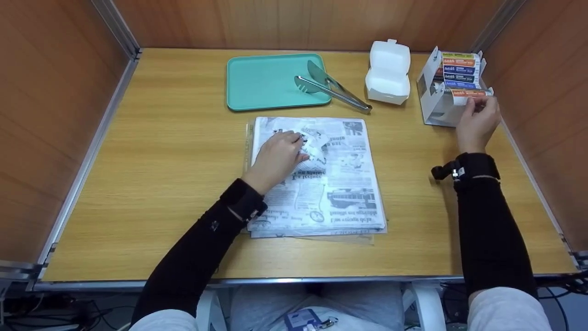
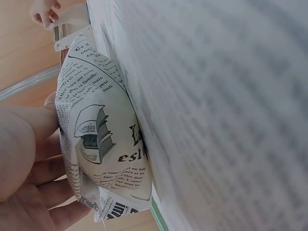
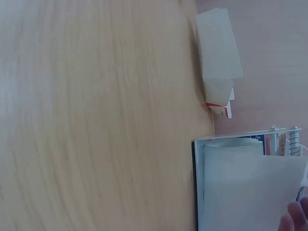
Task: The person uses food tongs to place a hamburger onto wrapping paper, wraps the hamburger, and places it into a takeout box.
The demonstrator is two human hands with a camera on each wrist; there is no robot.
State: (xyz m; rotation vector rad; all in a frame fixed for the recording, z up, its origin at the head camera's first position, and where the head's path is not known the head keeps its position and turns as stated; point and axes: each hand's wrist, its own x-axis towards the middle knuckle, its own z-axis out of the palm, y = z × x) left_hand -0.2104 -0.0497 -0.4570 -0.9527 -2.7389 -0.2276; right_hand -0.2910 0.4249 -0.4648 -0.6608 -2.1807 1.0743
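Note:
My left hand (image 1: 279, 156) holds a paper-wrapped bundle (image 1: 314, 151) against the top of a stack of newsprint-patterned paper sheets (image 1: 351, 177). In the left wrist view the bundle (image 2: 103, 127) shows folded, creased sides, with fingers and thumb along one side of it; its contents are hidden. Over at the far right, my right hand (image 1: 480, 122) pinches the end of a label strip (image 1: 469, 93) at the front of a label dispenser (image 1: 432, 103). The right wrist view shows the strip's white paper (image 3: 240, 187) hanging from its roll, with fingertips (image 3: 296, 216) at its edge.
A teal tray (image 1: 262, 85) lies at the back, metal tongs (image 1: 337, 92) resting across its right edge. Between tray and dispenser stands an opened white takeaway box (image 1: 389, 71). Clear sheets (image 1: 363, 240) stick out beneath the paper stack. Wooden panels (image 1: 312, 23) enclose the table.

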